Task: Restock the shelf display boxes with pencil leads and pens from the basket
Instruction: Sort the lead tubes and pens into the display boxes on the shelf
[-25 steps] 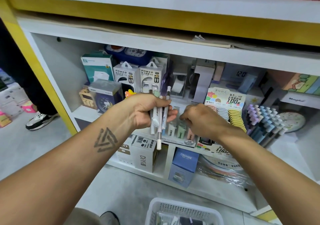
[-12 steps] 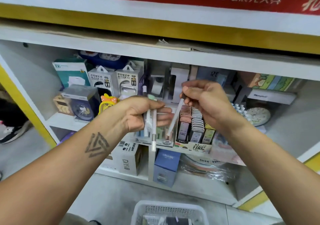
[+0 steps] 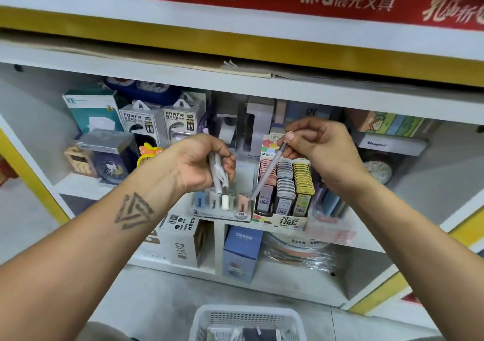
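My left hand [image 3: 201, 162] grips a small bunch of white pens [image 3: 218, 175], held upright in front of the shelf. My right hand [image 3: 318, 144] pinches the top of a single grey-white pen [image 3: 268, 173], which slants down to the left. Its tip hangs just above the clear display box marked 2B [image 3: 222, 209], which holds pastel lead cases. To the right stands the pencil lead display box [image 3: 284, 188] with rows of pink, grey and yellow cases. The white basket [image 3: 246, 319] sits on the floor below, with dark items inside.
Power bank boxes [image 3: 159, 125], a teal box, clocks and tape dispensers fill the back of the shelf. Below are a white DIY box [image 3: 183, 243], a blue CRUHRE box [image 3: 242, 251] and plastic-wrapped goods. A pen display stands right of the lead box.
My right hand pulled one pen out of the bunch and lifted up and right with it, its tip now lowered toward the 2B box. The view shifted up and right.
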`<state>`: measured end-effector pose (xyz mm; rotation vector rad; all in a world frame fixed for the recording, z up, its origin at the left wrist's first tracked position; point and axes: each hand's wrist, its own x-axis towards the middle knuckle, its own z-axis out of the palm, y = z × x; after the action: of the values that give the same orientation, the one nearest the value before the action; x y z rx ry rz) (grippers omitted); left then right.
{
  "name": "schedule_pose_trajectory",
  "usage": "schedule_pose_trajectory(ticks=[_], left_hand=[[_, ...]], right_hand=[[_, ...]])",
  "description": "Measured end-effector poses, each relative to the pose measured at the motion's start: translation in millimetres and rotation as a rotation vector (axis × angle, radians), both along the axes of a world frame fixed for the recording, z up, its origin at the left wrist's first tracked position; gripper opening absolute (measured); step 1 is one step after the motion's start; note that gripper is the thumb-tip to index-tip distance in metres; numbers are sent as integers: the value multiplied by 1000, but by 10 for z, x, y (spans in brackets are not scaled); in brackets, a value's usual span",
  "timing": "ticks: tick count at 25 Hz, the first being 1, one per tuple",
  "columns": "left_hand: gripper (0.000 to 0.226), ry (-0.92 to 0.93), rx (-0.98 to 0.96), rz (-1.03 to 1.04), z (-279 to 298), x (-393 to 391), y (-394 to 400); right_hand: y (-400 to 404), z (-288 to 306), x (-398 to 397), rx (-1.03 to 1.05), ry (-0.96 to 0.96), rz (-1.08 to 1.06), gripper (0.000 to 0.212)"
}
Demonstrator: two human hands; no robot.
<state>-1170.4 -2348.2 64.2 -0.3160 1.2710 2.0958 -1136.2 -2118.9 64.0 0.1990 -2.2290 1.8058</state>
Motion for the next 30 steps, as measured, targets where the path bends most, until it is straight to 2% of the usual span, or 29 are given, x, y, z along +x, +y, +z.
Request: schedule_pose_trajectory(ticks=[4, 7, 12, 13, 15, 18, 20, 23, 26, 30], left_hand=[[12, 19, 35, 11, 9, -7, 30], [13, 26, 39, -34, 12, 40, 125], [14, 56, 38, -87, 23, 139, 459], [13, 65, 41, -93, 33, 157, 532], [12, 71, 61, -97, 43, 192, 671], [23, 90, 52, -122, 34, 263, 858], [33, 91, 30, -124, -2, 283, 948], [36, 104, 7, -92, -45, 271, 965], [39, 112, -4, -79, -79, 262, 970], [36, 101, 13, -112, -95, 293, 1233]], right_hand=[[91, 41, 48, 13, 19, 0, 4], [283, 116, 108, 38, 28, -89, 6], [694, 145, 307, 312, 53, -234, 3], [757, 133, 359, 345, 58, -248, 7], [843, 75, 443, 405, 26, -249, 19], [908, -8, 528, 468, -31, -234, 24], [955, 20, 556, 393, 19, -211, 21], [990, 99, 530, 338, 62, -185, 20], [982, 28, 537, 503, -11, -175, 25], [1161, -128, 647, 560, -45, -205, 30]])
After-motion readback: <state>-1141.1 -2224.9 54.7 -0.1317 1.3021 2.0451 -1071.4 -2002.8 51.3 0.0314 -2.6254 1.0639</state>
